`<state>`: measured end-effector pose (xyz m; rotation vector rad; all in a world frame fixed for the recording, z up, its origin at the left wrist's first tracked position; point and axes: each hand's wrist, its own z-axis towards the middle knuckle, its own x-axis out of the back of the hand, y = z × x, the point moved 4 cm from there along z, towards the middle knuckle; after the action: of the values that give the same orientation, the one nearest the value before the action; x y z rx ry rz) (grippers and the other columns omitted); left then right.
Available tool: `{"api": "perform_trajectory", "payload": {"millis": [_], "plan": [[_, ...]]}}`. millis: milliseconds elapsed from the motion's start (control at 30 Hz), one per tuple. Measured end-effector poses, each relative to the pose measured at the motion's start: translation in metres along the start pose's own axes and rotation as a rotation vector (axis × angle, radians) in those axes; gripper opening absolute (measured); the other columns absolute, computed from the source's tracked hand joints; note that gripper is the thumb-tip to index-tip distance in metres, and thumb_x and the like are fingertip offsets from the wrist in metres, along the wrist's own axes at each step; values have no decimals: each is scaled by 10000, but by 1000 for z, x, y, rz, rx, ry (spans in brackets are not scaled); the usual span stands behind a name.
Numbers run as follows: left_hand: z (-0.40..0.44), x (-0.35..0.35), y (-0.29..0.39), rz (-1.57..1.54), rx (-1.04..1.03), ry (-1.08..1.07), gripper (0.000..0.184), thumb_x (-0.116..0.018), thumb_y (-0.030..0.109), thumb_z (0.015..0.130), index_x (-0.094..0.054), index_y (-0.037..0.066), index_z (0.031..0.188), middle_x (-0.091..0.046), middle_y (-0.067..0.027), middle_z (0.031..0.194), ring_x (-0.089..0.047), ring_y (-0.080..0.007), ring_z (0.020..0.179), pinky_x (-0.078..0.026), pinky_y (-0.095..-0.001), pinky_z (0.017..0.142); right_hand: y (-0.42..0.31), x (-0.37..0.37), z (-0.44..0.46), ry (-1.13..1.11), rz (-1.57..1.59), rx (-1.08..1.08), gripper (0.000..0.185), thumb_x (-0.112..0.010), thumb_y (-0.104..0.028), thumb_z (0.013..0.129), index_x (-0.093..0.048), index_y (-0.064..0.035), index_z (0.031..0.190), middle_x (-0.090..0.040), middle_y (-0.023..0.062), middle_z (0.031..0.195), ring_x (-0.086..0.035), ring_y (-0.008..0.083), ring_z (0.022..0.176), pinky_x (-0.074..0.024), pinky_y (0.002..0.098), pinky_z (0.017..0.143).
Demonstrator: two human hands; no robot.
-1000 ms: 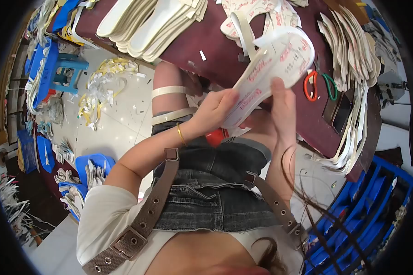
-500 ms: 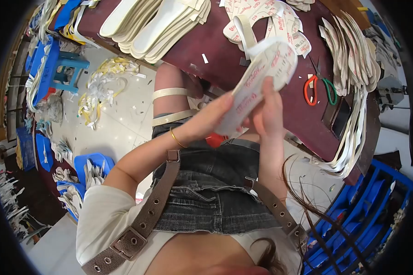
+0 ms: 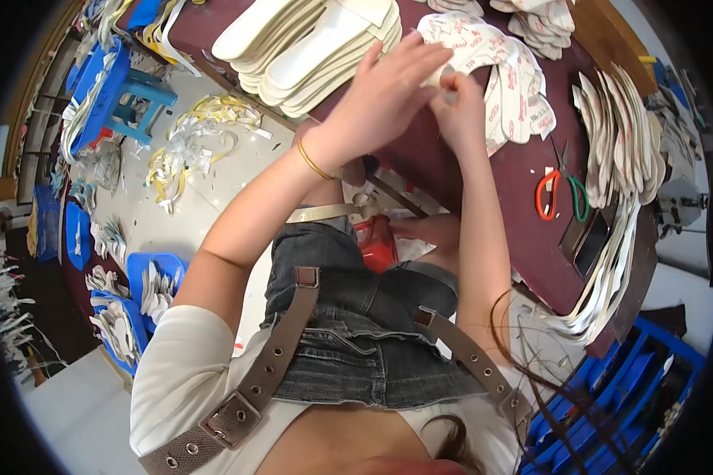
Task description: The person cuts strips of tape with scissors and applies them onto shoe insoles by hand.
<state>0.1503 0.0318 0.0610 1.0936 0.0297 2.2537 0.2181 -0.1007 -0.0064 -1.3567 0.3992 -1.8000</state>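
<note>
Hands, a pair, bare, raised over the tabletop [image 3: 523, 245] at upper centre of the frame. Left hand [image 3: 384, 99]: back uppermost, fingers extended and fairly close together, reaching across toward the other; a gold-coloured bangle [image 3: 314, 161] at the wrist. Right hand [image 3: 459, 115]: fingers curled, thumb and forefinger drawn narrow near the left fingertips. Whether either grips anything is cannot-tell, the fingers covering the spot.

Printed insoles [image 3: 519, 91]: loose overlapping pile, pale with red lettering, on the maroon tabletop just beyond and to the right of the hands; the near-left part lies partly behind the fingers.

Cream insoles [image 3: 313, 59]: two layered stacks side by side, upper centre-left, just beside the left hand.

Small printed stack [image 3: 543, 28]: upper right, near the back of the tabletop.

Fanned insoles [image 3: 614, 150]: a long overlapping row, right side.

Scissors [image 3: 547, 198]: one red handle loop, one green, lying between the printed insoles and the dark flat item [image 3: 592, 252].

White strips [image 3: 614, 277]: a long bundle, curving along the right edge of the tabletop.

Floor, left: blue stool [image 3: 141, 101]; tangled yellow and white strips [image 3: 206, 134]; blue bin [image 3: 144, 269] with pale pieces.

Blue rack [image 3: 630, 380]: lower right.
</note>
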Motion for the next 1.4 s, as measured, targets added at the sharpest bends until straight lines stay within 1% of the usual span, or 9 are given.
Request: {"api": "perform_trajectory", "payload": {"millis": [100, 233, 400, 467, 567, 767, 1000, 1200, 1400], "plan": [[-9, 1, 4, -331, 125, -215, 370, -575, 139, 857, -502, 71, 1214, -573, -92, 1063, -548, -217, 989, -425, -342, 837, -50, 22, -50, -450, 1025, -207, 251, -642, -130, 803, -558, -1, 1002, -619, 93, 838, -568, 126, 687, -458, 272, 621], [-49, -2, 16, -1123, 572, -579, 246, -567, 181, 874, -549, 16, 1056, -627, -96, 797, -606, -183, 715, -471, -276, 663, -37, 66, -80, -556, 621, -275, 188, -626, -123, 829, -579, 8, 955, -649, 53, 815, -562, 89, 643, -450, 247, 573], [-76, 25, 12, -878, 340, -577, 210, -571, 123, 866, -549, 21, 1049, -628, -73, 852, -594, -114, 751, -463, -258, 660, -10, 113, -107, -527, 245, -163, 94, -637, -71, 817, -612, -4, 879, -633, 11, 735, -546, 62, 619, -428, 197, 536], [-79, 28, 28, -967, 521, -811, 247, -602, 102, 848, -551, 29, 1078, -631, -57, 862, -605, -107, 780, -462, -261, 654, 7, 127, -119, -379, 592, -581, 108, -659, -16, 777, -611, -7, 873, -610, 15, 760, -537, 81, 599, -426, 178, 562], [-72, -1, 36, -657, 325, -993, 353, -641, 164, 827, -538, 48, 1144, -617, -71, 758, -614, -137, 699, -474, -295, 635, 2, 132, -116, -219, 657, -355, 117, -648, 26, 772, -610, -16, 875, -585, 29, 832, -543, 104, 661, -441, 185, 630], [53, -126, -32, 119, 224, -146, 475, -621, 341, 800, -540, -28, 1087, -614, -181, 994, -592, -322, 939, -487, -407, 773, 24, 80, -94, -118, 987, -298, 116, -585, -5, 851, -540, -2, 958, -599, 92, 1016, -581, 133, 911, -468, 269, 784], [95, -239, -77, 39, 616, -107, 188, -560, 134, 740, -631, 12, 865, -640, -192, 815, -634, -325, 784, -510, -423, 708, 61, -11, -35, -194, 197, -89, 359, -517, -197, 898, -450, 30, 1169, -565, 198, 1013, -550, 301, 942, -424, 376, 849], [117, -135, -71, -8, 269, -700, 315, -589, 124, 704, -614, -7, 989, -652, -200, 872, -648, -315, 845, -514, -428, 690, 37, -11, -28, -173, 70, 4, 353, -480, -296, 936, -477, 23, 1089, -585, 187, 991, -577, 274, 910, -434, 341, 806], [56, -5, -75, -730, 448, 305, 554, -651, 155, 669, -471, -14, 1164, -626, -183, 881, -625, -277, 838, -505, -357, 732, 60, -14, -30, -122, 354, -92, 289, -531, -262, 916, -504, 22, 966, -608, 130, 1006, -559, 193, 900, -431, 310, 811]]}}
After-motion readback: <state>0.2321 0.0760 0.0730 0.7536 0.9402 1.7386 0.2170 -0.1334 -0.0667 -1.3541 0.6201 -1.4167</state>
